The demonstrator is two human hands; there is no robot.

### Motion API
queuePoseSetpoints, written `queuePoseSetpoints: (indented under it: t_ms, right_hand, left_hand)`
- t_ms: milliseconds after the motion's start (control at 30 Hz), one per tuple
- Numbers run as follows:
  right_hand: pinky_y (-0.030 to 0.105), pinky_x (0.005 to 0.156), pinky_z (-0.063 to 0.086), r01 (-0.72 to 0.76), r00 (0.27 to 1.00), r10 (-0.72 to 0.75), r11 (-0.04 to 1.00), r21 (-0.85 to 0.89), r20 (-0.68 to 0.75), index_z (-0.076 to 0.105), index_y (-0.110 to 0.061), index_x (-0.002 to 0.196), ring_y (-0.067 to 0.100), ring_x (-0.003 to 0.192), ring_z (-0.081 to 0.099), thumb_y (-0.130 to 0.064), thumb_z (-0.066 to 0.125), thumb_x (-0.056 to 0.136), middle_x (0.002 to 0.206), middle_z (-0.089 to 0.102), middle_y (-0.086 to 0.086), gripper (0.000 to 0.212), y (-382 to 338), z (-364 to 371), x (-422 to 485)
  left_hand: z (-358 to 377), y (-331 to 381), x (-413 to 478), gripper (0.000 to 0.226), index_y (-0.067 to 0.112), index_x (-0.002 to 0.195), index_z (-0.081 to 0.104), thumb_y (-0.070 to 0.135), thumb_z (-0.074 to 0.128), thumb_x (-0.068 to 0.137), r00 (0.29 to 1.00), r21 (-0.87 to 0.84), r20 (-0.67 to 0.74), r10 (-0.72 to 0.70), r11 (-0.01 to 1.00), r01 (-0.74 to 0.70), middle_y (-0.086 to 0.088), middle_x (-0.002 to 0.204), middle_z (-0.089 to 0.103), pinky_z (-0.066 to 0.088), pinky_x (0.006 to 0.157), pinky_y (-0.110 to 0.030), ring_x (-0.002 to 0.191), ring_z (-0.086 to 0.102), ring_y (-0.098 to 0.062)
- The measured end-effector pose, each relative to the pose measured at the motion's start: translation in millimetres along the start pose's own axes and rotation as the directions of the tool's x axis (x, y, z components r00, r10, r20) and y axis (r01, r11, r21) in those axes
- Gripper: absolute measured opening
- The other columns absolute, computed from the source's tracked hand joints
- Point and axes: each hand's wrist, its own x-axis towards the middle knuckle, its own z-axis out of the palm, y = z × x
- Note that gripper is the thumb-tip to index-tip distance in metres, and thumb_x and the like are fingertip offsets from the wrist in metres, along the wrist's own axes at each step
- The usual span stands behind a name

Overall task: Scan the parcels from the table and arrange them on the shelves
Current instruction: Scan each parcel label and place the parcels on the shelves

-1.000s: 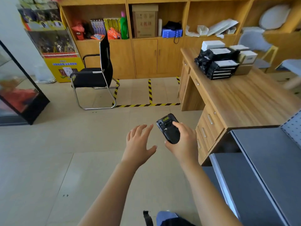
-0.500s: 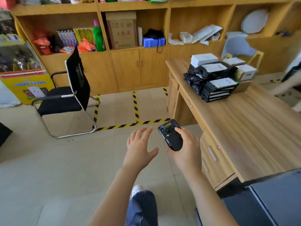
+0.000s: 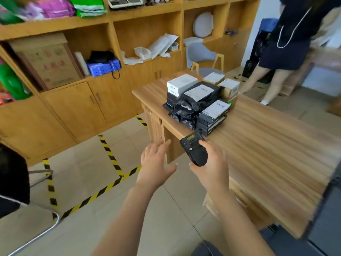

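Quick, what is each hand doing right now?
Left hand: open, fingers spread, holding nothing.
Right hand: closed round the black scanner.

One head-worn wide-angle view — forward and downward, near the table [image 3: 267,154] — shelves [image 3: 145,14] beyond

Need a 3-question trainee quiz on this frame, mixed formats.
1. True or false: the left hand holds nothing.
2. What does the right hand grip? A) tape roll B) black scanner C) pen
3. Fill in: the stacked parcels sit on the wooden ____.

Key: 1 true; 2 B; 3 table.
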Motion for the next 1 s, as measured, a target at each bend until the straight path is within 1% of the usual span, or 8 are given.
queuePoseSetpoints:
  t_ms: [67,167,267,400,600,667,833,1000]
  right_hand:
    - [0.028,0.085,0.037,-0.018,1.0,0.017,0.999,-0.029,-0.024,0.057,-0.021,0.128,0.024,0.105,0.046,-0.019,0.083,0.065,0.117,0.059,-0.004,0.068,10.4,2.9,23.4]
    - [0.031,0.084,0.041,-0.081,0.995,0.078,0.995,-0.056,-0.057,0.058,-0.021,0.127,0.025,0.102,0.046,-0.019,0.082,0.066,0.113,0.06,-0.004,0.066,28.1,5.0,59.3]
    - [0.028,0.087,0.037,-0.099,0.99,0.097,0.995,-0.017,-0.106,0.06,-0.017,0.126,0.026,0.105,0.048,-0.017,0.084,0.063,0.115,0.061,-0.002,0.067,51.2,7.3,102.5]
    - [0.026,0.084,0.034,-0.153,0.978,0.148,0.988,-0.024,-0.147,0.058,-0.02,0.128,0.025,0.106,0.045,-0.016,0.083,0.066,0.115,0.059,-0.003,0.067,80.7,2.6,160.9]
    - [0.023,0.082,0.031,-0.207,0.96,0.186,0.975,-0.079,-0.21,0.062,-0.018,0.122,0.028,0.103,0.051,-0.011,0.08,0.059,0.116,0.062,-0.002,0.066,135.9,-9.1,200.0]
    - [0.023,0.08,0.03,-0.222,0.96,0.195,0.968,-0.12,-0.202,0.062,-0.018,0.12,0.03,0.1,0.054,-0.011,0.079,0.055,0.116,0.063,-0.001,0.068,156.1,-10.7,203.7]
    - [0.027,0.079,0.032,-0.284,0.952,0.254,0.942,-0.179,-0.171,0.061,-0.018,0.122,0.031,0.101,0.054,-0.013,0.077,0.055,0.118,0.063,0.0,0.069,182.1,-14.1,208.5]
    - [0.027,0.081,0.034,-0.293,0.952,0.264,0.933,-0.21,-0.158,0.061,-0.018,0.122,0.03,0.101,0.052,-0.013,0.078,0.053,0.117,0.062,-0.001,0.071,194.5,-14.7,220.5]
  left_hand:
    - [9.4,2.1,29.4,0.075,0.03,0.149,0.028,0.046,0.062,0.085,0.999,-0.012,0.012,0.048,0.999,-0.048,0.005,0.149,0.032,0.014,0.115,-0.038,0.138,0.021,-0.018]
    - [27.1,10.7,74.6,0.073,0.028,0.148,0.031,0.045,0.065,0.085,0.995,-0.056,0.011,0.101,0.993,-0.101,0.005,0.147,0.033,0.014,0.115,-0.039,0.138,0.022,-0.018]
    - [47.2,25.4,122.4,0.074,0.03,0.147,0.033,0.043,0.068,0.082,0.987,-0.076,-0.005,0.161,0.984,-0.161,0.006,0.145,0.036,0.017,0.116,-0.043,0.139,0.023,-0.018]
    - [71.7,50.0,191.2,0.074,0.028,0.146,0.036,0.042,0.069,0.081,0.972,-0.083,0.003,0.236,0.969,-0.235,0.004,0.144,0.037,0.019,0.115,-0.04,0.138,0.024,-0.019]
    - [116.5,83.7,261.5,0.073,0.022,0.145,0.039,0.044,0.066,0.081,0.958,-0.073,-0.032,0.283,0.956,-0.285,-0.002,0.139,0.042,0.023,0.113,-0.044,0.136,0.029,-0.024]
    - [134.9,90.1,277.1,0.074,0.02,0.145,0.04,0.045,0.065,0.08,0.955,-0.064,0.001,0.298,0.953,-0.297,-0.005,0.139,0.043,0.023,0.113,-0.044,0.136,0.03,-0.027]
    - [169.1,96.7,296.3,0.072,0.022,0.147,0.035,0.046,0.063,0.084,0.952,-0.045,0.124,0.279,0.96,-0.275,-0.005,0.147,0.034,0.018,0.114,-0.044,0.14,0.021,-0.026]
    - [195.7,95.3,323.7,0.076,0.025,0.15,0.024,0.056,0.055,0.088,0.923,0.109,0.316,0.222,0.957,-0.268,-0.008,0.155,0.019,0.015,0.115,-0.043,0.142,0.012,-0.028]
